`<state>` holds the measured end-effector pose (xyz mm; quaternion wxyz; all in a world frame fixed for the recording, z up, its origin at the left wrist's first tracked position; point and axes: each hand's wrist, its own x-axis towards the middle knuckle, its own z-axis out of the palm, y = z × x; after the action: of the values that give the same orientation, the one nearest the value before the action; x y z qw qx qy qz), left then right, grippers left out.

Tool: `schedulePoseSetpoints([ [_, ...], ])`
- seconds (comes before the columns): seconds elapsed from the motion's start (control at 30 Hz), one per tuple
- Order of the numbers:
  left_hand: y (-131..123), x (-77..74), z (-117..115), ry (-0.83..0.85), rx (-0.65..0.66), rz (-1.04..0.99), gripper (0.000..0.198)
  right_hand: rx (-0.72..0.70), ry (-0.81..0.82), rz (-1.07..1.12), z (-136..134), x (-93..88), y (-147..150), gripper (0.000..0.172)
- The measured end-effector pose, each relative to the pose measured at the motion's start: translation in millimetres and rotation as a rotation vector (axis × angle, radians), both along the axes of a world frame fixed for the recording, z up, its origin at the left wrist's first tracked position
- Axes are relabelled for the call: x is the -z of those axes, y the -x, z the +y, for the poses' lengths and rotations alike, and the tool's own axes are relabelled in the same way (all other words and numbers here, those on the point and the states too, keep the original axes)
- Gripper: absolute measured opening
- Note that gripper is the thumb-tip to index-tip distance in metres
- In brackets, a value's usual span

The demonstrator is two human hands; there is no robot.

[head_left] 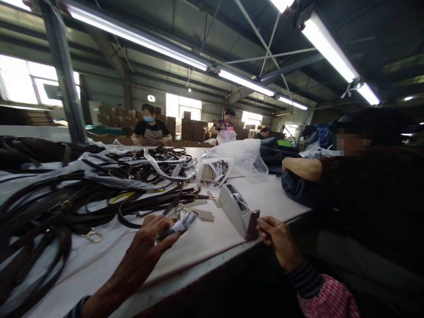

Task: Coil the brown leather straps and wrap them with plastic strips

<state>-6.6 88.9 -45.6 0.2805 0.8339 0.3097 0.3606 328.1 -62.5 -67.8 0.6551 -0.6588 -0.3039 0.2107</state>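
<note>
My left hand (150, 240) rests on the white table (205, 240), fingers closed on the wrapped end of a dark strap (180, 223) with a brass clasp. My right hand (276, 236) is at the cutting end of a grey tape dispenser (236, 210), fingers pinched together at the tape; whether a piece of tape is between them is too small to see. A big heap of dark leather straps (66, 194) with brass hooks covers the table's left half.
A clear plastic bag (232, 161) with pale strips lies behind the dispenser. A person in dark clothes sits close on the right, forearm (303, 168) on the table. Two more people stand at the far side, among stacked cardboard boxes (194, 128). A steel post (64, 75) rises at left.
</note>
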Motion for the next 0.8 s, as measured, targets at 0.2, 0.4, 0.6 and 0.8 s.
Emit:
schedulePoseSetpoints([
  [0.2, 4.8, -18.5, -13.7, -0.023, -0.015, -0.019, 0.022, -0.068, 0.136, -0.201, -11.3, 2.5, -24.2, 0.032],
  [0.4, 1.2, -18.9, -20.7, -0.007, -0.046, -0.018, 0.016, -0.248, 0.085, -0.077, -14.9, 14.7, 40.7, 0.038],
  [0.6, -7.1, -18.3, -32.2, -0.025, -0.061, -0.004, 0.017, -0.563, -0.236, 0.247, 31.0, -12.5, 165.7, 0.043],
  [0.8, -2.3, -12.9, -33.6, -0.195, -0.123, 0.008, 0.011, -0.544, -0.281, 0.335, 64.1, -13.2, 189.5, 0.046],
])
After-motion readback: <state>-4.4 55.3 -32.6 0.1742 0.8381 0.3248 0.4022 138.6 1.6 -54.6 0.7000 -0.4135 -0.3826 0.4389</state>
